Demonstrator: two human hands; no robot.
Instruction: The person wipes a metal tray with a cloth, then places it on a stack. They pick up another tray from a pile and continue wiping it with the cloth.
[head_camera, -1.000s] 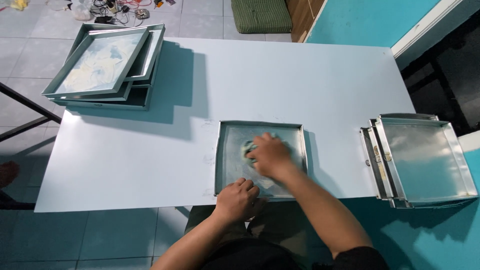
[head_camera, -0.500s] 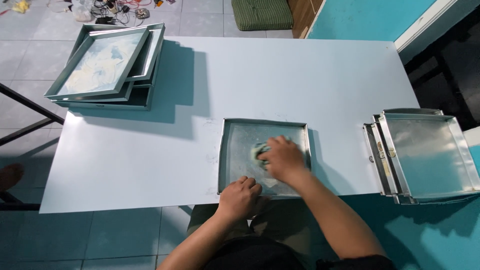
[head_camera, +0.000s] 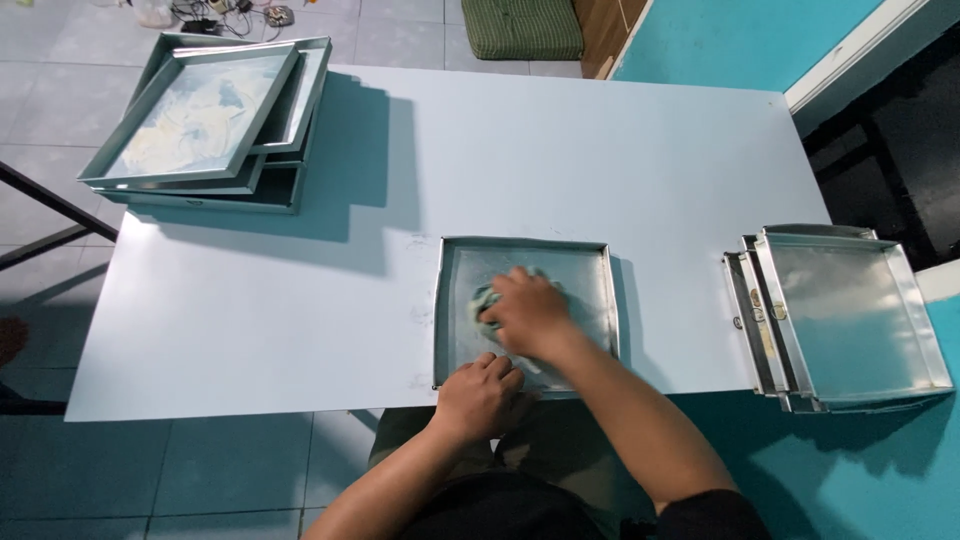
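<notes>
- Spreading across most of the view, the white tabletop (head_camera: 520, 150) stands over a pale tiled floor (head_camera: 60, 120), with a turquoise floor area at 4 o'clock
- At 10 o'clock on the tabletop sits a stack of smeared metal trays (head_camera: 205, 120), the top one tilted and streaked with whitish residue, the pile overhanging the far left corner
- At 3 o'clock a second stack of shiny metal trays (head_camera: 845, 315) hangs partly past the tabletop's right edge; these look clean
- A green cushion (head_camera: 522, 28) lies on the floor at 12 o'clock, and a tangle of cables (head_camera: 225, 10) at 11 o'clock
- The square metal tray (head_camera: 585, 265) lies flat at the near edge of the tabletop, at about 6 o'clock, well apart from both stacks
- The right hand (head_camera: 528, 312) is inside the tray, grip curled down and pressed on a pale green cloth (head_camera: 484, 298); the cloth peeks out at the hand's 9 o'clock side, against the tray floor
- The left hand (head_camera: 478, 395) rests at the tray's near left corner, fingers curled together over the rim, clamped on the tray's edge
- Faint smudges mark the tabletop just at the tray's 9 o'clock side
</notes>
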